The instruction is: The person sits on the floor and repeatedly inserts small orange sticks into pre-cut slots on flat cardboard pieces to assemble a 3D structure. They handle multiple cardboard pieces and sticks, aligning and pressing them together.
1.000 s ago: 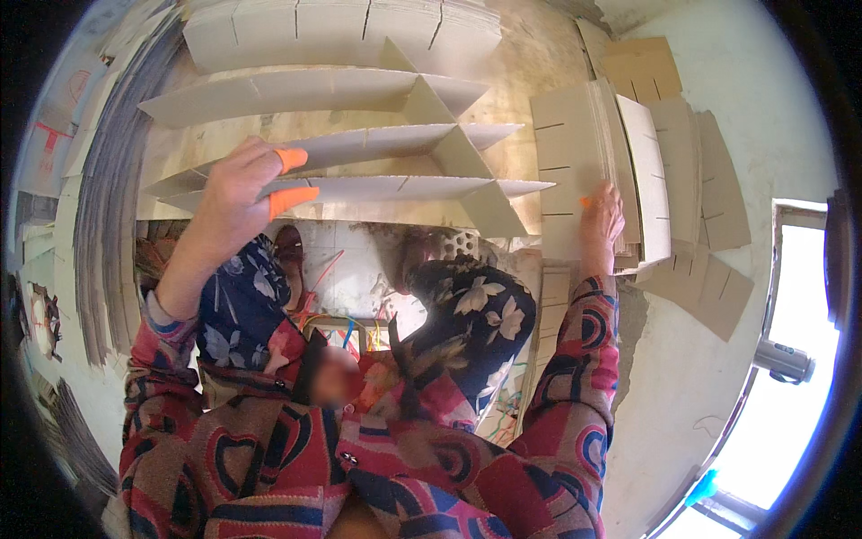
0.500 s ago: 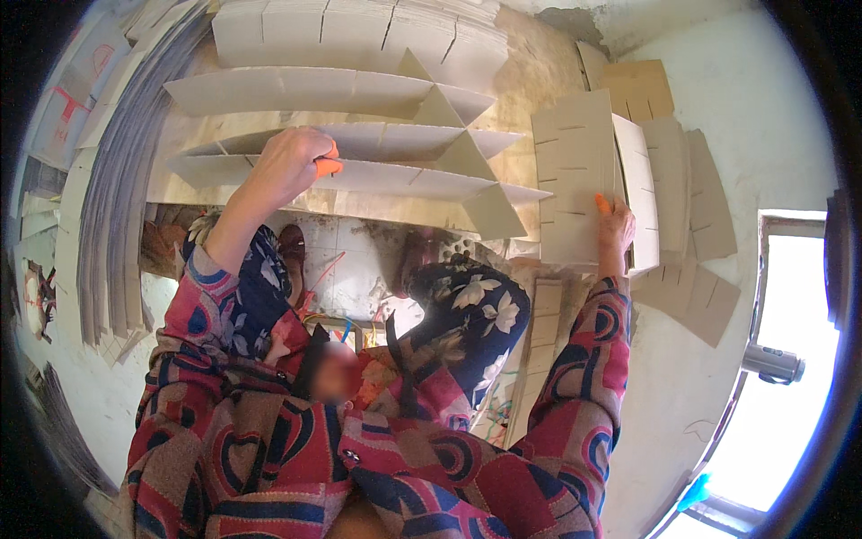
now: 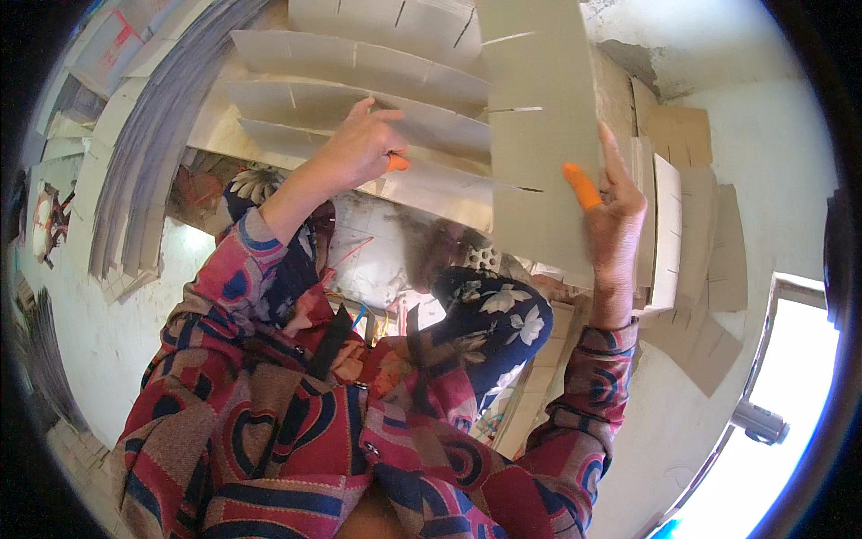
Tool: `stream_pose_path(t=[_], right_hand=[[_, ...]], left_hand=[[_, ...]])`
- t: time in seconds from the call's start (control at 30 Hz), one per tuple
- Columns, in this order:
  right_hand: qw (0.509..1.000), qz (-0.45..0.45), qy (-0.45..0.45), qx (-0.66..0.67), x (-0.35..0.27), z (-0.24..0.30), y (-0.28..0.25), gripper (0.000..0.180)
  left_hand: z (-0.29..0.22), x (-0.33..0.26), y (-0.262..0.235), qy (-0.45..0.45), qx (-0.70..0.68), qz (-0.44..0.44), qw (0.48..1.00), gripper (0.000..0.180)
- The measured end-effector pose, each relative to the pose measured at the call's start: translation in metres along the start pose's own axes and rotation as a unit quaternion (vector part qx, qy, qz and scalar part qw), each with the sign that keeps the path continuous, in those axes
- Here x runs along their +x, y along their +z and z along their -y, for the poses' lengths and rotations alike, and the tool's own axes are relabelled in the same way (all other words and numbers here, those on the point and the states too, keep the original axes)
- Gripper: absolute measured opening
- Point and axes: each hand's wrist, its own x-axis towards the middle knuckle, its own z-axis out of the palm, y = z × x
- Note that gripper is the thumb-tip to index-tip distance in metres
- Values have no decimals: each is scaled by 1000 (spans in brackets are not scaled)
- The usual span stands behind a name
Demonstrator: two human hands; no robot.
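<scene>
My right hand (image 3: pixel 612 207) holds a long slotted cardboard strip (image 3: pixel 539 135) by its right edge. Its thumb, in an orange finger cover, lies on the strip's face, with the fingers along the edge. The strip is raised close to the camera and hides the right ends of several upright cardboard strips (image 3: pixel 359 61) standing in rows on the board. Over the nearest rows is my left hand (image 3: pixel 364 148), fingers apart and the forefinger stretched out. An orange cover shows on one of its digits too. Whether it touches a strip I cannot tell.
More slotted strips (image 3: pixel 666 234) are stacked at the right, beside loose cardboard sheets (image 3: pixel 696 346) against the wall. A tall pile of grey cardboard (image 3: pixel 148 153) stands at the left. Another slotted stack (image 3: pixel 386 20) lies at the far side. A bright opening (image 3: pixel 795 359) is at far right.
My right hand has lifted a slotted strip from the right stack and brought it left over the rows. My left hand's closed fingers have spread apart. The whole view has shifted somewhat.
</scene>
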Motion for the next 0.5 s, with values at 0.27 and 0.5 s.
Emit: stream_pose_path(t=[0.27,0.5], right_hand=[[996,49,-12,69,10,1,29,60],[997,73,-12,37,12,-2,35,57]], left_hand=[[-1,-1,3,20,10,-22,1000,16],[1,-1,0,47,14,4,999,18]])
